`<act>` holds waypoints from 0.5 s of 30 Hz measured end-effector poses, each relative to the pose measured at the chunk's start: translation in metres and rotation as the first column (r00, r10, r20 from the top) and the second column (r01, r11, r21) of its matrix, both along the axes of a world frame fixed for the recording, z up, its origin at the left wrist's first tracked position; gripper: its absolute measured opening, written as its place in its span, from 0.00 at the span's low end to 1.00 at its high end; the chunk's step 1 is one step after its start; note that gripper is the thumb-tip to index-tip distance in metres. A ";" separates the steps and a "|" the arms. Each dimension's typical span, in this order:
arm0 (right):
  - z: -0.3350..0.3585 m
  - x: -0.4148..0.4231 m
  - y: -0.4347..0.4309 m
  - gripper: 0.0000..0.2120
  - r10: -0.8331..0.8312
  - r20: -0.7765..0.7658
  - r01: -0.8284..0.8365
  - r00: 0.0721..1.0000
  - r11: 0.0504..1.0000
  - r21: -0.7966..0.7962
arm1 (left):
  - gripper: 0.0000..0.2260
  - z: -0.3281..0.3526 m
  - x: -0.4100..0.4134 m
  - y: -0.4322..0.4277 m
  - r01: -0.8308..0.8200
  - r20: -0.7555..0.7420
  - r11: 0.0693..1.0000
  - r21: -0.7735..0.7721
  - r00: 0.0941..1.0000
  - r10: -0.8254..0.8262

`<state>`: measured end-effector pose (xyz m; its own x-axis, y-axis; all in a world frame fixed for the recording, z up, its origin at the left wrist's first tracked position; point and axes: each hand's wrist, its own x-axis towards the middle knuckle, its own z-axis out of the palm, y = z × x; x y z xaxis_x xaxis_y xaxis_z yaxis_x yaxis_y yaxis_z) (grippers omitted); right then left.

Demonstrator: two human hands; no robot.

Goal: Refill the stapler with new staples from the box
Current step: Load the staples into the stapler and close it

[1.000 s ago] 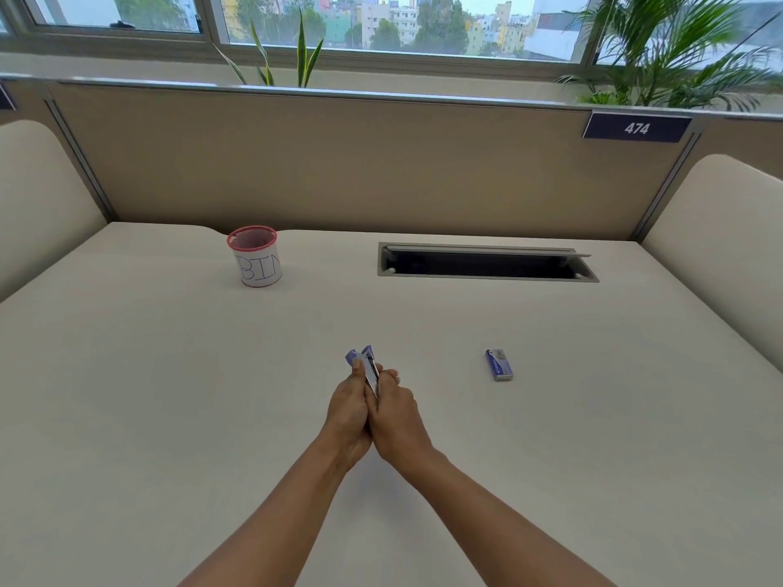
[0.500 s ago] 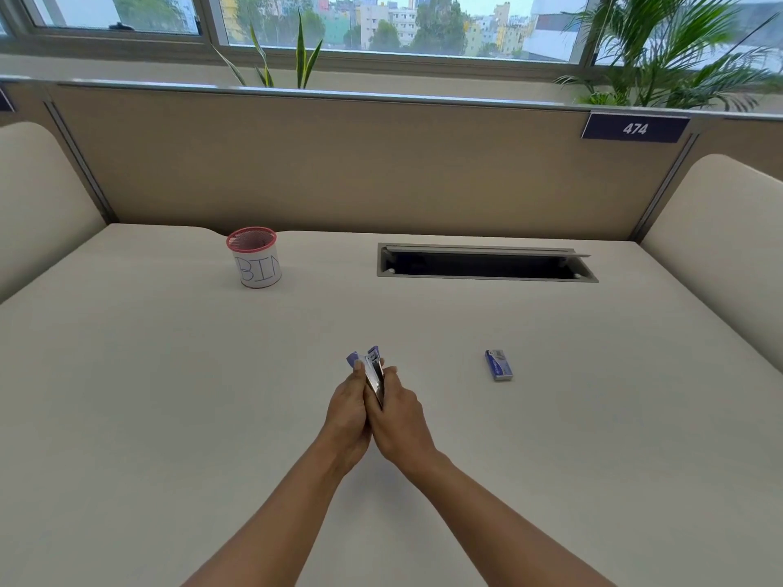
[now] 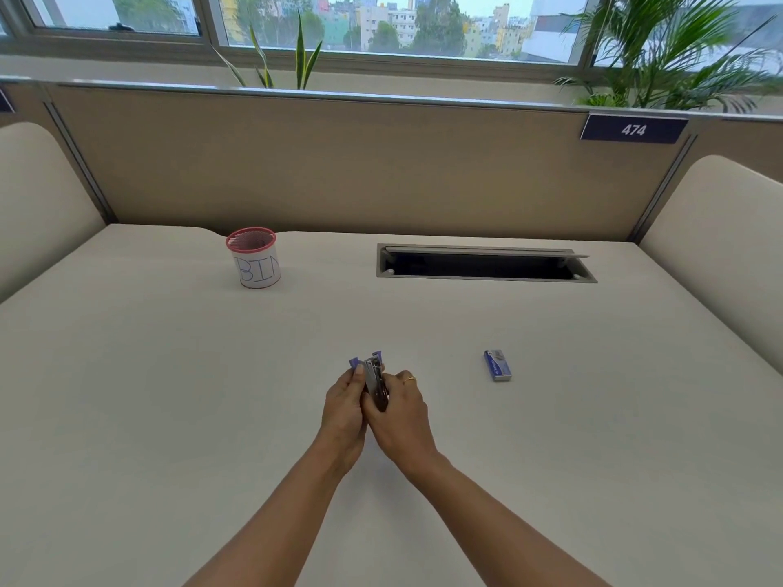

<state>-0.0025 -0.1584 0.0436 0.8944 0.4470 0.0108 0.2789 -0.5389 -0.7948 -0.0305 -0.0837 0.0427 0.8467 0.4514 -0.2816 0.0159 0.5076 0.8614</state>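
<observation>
— So, how would you get this step right?

— Both hands are on the stapler (image 3: 375, 381), so I'd judge the job in hand is swinging it open to bare the metal channel. Do it gently: let the left hand (image 3: 345, 410) pin the base while the right hand (image 3: 398, 410) eases the top away, thumbs clear of the spring. Hold it low over the desk (image 3: 169, 396) so nothing flies off if it snaps.

— And the hands themselves?

— Pressed together, palms nearly touching, fingers curled tight round the stapler. The left hand's fingertips sit on a purple end poking out beyond them; the right hand, a ring on one finger, wraps the other side. Neither is spread at all — both clamp the same thing.

— Is it open yet?

— Two purple tips stand apart above the fingers with silver between, which suggests it's partly split, though it's too small to tell for sure.

— Where's the box?

— The box (image 3: 497, 365) lies flat on the desk off to the right of the right hand, well apart and untouched. No staples look loaded yet — that's my reading, anyway.
</observation>
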 end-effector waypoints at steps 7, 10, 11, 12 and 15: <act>0.002 -0.001 -0.002 0.13 -0.033 0.071 0.041 0.997 0.992 -0.117 | 0.11 -0.004 -0.002 0.004 -0.057 -0.026 0.997 0.051 0.998 0.058; 0.002 0.000 -0.002 0.13 -0.044 0.112 0.062 0.993 0.986 -0.156 | 0.10 -0.005 -0.003 0.004 -0.070 -0.030 0.994 0.085 0.997 0.073; 0.002 0.000 -0.002 0.13 -0.047 0.122 0.067 0.991 0.984 -0.165 | 0.09 -0.006 -0.003 0.004 -0.071 -0.031 0.993 0.092 0.997 0.075; 0.002 0.000 -0.002 0.12 -0.049 0.129 0.071 0.990 0.983 -0.171 | 0.10 -0.006 -0.002 0.004 -0.072 -0.032 0.993 0.097 0.997 0.075; -0.001 0.001 -0.001 0.11 -0.061 0.123 0.079 0.991 0.985 -0.155 | 0.11 -0.009 -0.002 0.003 -0.070 -0.052 0.990 0.120 0.996 0.077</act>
<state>-0.0016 -0.1594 0.0431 0.9203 0.3877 0.0514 0.3222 -0.6772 -0.6615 -0.0327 -0.0802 0.0339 0.7943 0.5448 -0.2689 0.0320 0.4044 0.9140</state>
